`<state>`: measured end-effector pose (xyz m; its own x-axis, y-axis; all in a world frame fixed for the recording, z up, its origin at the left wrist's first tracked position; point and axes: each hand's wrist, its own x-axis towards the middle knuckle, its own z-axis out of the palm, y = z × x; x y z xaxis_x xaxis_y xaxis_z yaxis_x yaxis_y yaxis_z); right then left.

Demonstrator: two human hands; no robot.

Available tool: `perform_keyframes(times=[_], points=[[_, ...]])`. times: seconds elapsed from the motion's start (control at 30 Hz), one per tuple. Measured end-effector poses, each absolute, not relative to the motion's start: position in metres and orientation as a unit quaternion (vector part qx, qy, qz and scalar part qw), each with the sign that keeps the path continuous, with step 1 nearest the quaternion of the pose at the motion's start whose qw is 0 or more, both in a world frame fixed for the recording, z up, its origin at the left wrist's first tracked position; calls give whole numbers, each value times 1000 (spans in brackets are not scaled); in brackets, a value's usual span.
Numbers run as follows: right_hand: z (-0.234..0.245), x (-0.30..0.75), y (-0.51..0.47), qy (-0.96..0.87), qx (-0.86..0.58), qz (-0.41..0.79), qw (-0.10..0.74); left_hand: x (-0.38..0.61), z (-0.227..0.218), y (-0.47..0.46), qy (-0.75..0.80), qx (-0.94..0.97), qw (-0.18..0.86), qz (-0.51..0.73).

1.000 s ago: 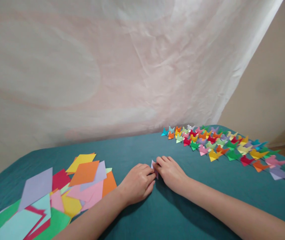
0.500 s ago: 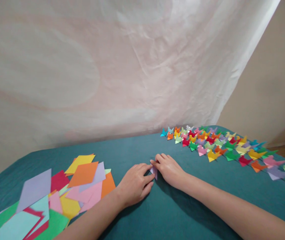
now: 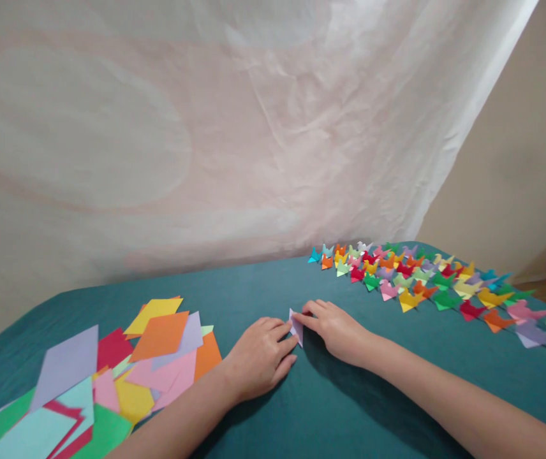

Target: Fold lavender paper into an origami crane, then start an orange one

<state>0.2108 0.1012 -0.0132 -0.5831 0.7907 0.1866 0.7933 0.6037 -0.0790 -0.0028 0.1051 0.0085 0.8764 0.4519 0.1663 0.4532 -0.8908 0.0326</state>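
Observation:
A small lilac folded paper piece (image 3: 296, 326) rests on the teal cloth (image 3: 263, 287), pinched between both my hands. My left hand (image 3: 259, 357) lies curled on the cloth with its fingertips pressed on the piece's left side. On the right side, my right hand (image 3: 337, 329) has its fingers drawn together and the index tip on the paper's upper edge. Most of the piece is hidden by my fingers.
A loose heap of coloured paper squares (image 3: 110, 370) lies at the left front. Rows of several finished folded paper figures (image 3: 426, 284) run along the right side of the cloth. A pale wrinkled sheet (image 3: 206, 127) hangs behind; a beige wall (image 3: 516, 159) stands at right.
My fingers have shifted slightly on the lilac piece, and its upper corner now shows a little more between my hands. Both hands stay in the same place.

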Motion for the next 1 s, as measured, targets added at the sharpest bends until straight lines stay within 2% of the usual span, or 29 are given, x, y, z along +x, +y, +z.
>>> perform_keyframes(times=[0.33, 1.0], points=[[-3, 205, 89, -892, -447, -46, 43, -6, 6, 107, -227, -970, 17, -91], [-8, 196, 87, -880, -463, -107, 29, -4, 14, 106, -219, -971, -12, -91]])
